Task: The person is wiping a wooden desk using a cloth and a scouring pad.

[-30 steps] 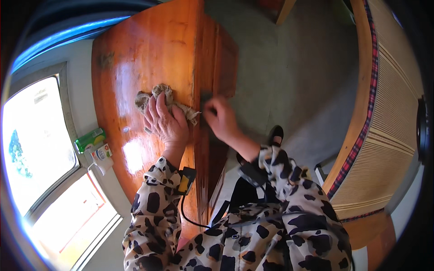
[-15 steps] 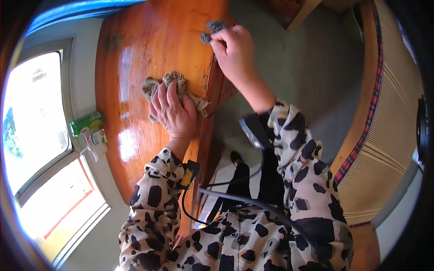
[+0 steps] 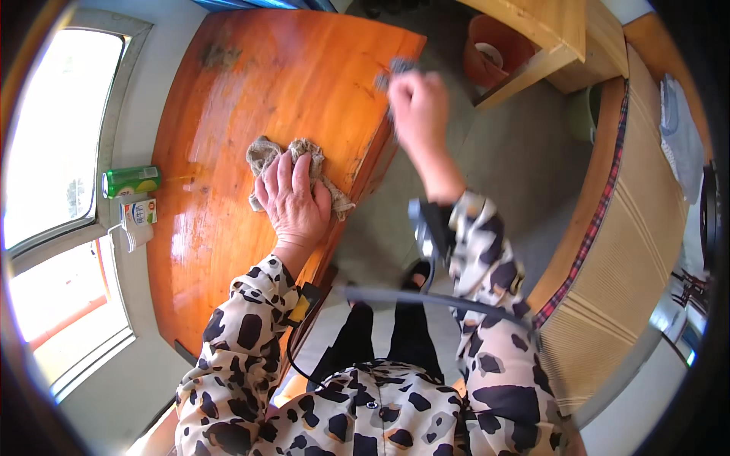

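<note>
A glossy orange-brown wooden table stretches away on my left side. On its top, near the right edge, a crumpled beige-grey rag lies under my left hand. The fingers of that hand are stretched out flat over the rag, pressing it to the wood. My right hand, blurred by motion, is closed around a rough grey wad at the far right edge of the tabletop. Whether the wad is steel wool or cloth I cannot make out.
By the window on the left sit a green can and a small white package. A reddish bucket stands under a wooden frame. A bed with a ribbed beige mat lies to the right. A cable crosses before me.
The view has shifted, bringing the table's far end and the bucket into sight. My right hand has moved along the table edge with the grey wad; my left hand stays on the rag.
</note>
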### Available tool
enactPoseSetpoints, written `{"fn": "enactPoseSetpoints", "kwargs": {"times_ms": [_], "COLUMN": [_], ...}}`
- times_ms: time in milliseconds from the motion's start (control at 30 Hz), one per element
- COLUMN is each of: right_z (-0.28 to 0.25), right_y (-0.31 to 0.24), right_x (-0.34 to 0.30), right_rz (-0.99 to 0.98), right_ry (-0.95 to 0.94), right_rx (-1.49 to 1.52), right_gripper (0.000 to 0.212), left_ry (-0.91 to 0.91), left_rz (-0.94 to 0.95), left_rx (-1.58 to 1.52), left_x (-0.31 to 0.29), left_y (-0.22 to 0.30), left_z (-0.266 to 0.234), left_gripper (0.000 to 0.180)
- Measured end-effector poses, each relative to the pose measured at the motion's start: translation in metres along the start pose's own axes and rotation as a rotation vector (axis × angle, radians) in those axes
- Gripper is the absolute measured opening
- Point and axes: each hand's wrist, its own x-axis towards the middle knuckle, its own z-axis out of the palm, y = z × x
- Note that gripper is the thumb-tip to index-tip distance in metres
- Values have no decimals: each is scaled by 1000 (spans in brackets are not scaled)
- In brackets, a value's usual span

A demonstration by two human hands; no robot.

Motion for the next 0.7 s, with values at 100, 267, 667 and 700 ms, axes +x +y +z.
{"fn": "enactPoseSetpoints", "kwargs": {"times_ms": [100,267,667,700], "right_z": [-8,-5,-18,-14], "right_y": [-68,-15,-72,-63], "right_x": [-85,-23,-95,-87], "right_rz": [91,22,46,30], "right_ry": [-179,-79,-270,-278], "right_rx": [225,47,160,132], "right_gripper": [9,8,6,7], "left_ry": [1,-9,1,-2], "left_rz": [-46,-28,-70,-72], "left_rx": [23,-28,-63,-63], "left_x": [-5,2,0,-2], "left_y": [-11,6,-3,-4], "left_z": [-11,-10,-13,-11], "left_gripper": [46,46,45,45]}}
